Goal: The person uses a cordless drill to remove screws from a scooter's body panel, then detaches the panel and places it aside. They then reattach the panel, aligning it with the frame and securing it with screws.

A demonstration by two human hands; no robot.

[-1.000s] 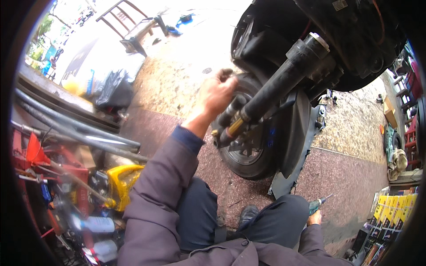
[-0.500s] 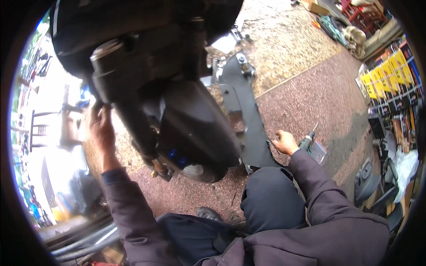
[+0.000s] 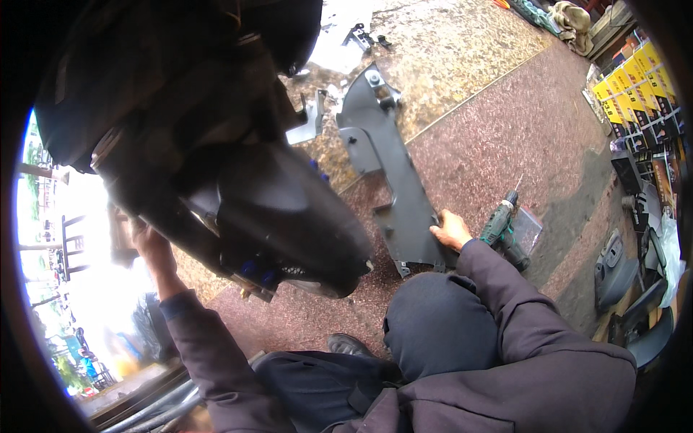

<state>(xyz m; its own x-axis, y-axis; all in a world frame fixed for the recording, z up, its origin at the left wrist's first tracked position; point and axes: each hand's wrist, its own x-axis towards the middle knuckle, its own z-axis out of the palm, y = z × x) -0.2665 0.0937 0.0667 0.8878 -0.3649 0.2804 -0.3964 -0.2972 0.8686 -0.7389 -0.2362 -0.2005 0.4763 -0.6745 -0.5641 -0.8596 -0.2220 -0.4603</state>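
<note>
A dark scooter or motorbike front end fills the upper left, with a black front fender [image 3: 281,209] pointing toward me. Beside it runs a thick fork leg [image 3: 170,220]. My left hand [image 3: 153,249] reaches up against the outer side of that leg; its fingers are partly hidden there and blurred. A long grey plastic panel [image 3: 404,173] lies on the floor to the right of the fender. At its right edge, near my knee, my right hand [image 3: 450,229] grips the rim with bent fingers. Just right of this hand lies a green and black cordless drill [image 3: 499,220].
A clear plastic bag [image 3: 528,229] is beside the drill. Small brackets [image 3: 359,36] and a pale sheet lie on the floor beyond the panel. Yellow and black boxes [image 3: 639,90] are stacked at the right, above dark plastic parts [image 3: 616,270]. Metal pipes [image 3: 162,411] lie at lower left.
The view has shifted, so the front end sits farther left. My right hand has closed in on the panel's edge. My left hand stays by the fork leg.
</note>
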